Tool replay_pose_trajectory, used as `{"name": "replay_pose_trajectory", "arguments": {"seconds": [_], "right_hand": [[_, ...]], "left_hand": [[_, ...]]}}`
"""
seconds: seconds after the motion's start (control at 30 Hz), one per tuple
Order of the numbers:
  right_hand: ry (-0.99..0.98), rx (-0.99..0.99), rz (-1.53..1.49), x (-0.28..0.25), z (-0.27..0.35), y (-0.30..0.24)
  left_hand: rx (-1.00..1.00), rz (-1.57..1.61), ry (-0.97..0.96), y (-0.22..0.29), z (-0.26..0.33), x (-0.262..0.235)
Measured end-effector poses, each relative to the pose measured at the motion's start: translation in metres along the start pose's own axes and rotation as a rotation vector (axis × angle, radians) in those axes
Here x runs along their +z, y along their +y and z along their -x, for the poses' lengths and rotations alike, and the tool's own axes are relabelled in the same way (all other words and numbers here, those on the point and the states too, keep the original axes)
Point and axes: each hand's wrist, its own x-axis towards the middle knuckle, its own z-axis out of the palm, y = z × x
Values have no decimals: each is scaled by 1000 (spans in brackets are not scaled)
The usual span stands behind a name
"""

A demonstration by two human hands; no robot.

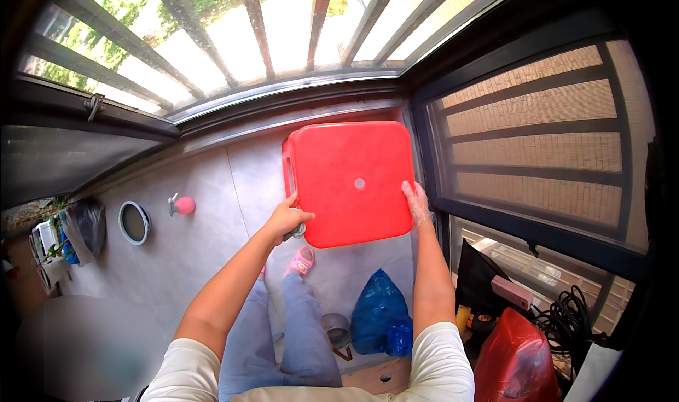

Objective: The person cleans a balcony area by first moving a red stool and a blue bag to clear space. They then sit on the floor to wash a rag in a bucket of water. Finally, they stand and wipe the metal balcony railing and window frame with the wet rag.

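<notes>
Above grey floor tiles (191, 246), both hands grip a red stool (350, 183).

**Plastics, tile and metal on a balcony**

The red stool (350, 183) looks like moulded plastic, smooth with a soft sheen across its flat seat. The right hand (416, 202) wears a thin, clear plastic glove, slightly crinkled; the left hand (285, 219) is bare. The floor (191, 239) is pale tile, matt and smooth, with fine grout lines. The blue bag (380, 313) and the red bag (515, 359) are thin plastic film (both glossy and creased). The trousers (283, 338) look like faded denim cloth. The railing bars (254, 20) appear to be dark painted metal.
</notes>
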Motion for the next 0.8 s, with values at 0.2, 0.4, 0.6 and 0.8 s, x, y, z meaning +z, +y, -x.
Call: {"name": "replay_pose_trajectory", "arguments": {"seconds": [0.2, 0.4, 0.6, 0.8], "right_hand": [[197, -155, 385, -14, -7, 6], [58, -376, -218, 49, 91, -41], [-182, 19, -855, 169, 191, -58], [-308, 145, -817, 238, 215, -36]], "left_hand": [[59, 54, 110, -27, -11, 5], [230, -13, 213, -30, 63, 25], [633, -528, 29, -46, 151, 61], [694, -412, 12, -74, 183, 10]]}}
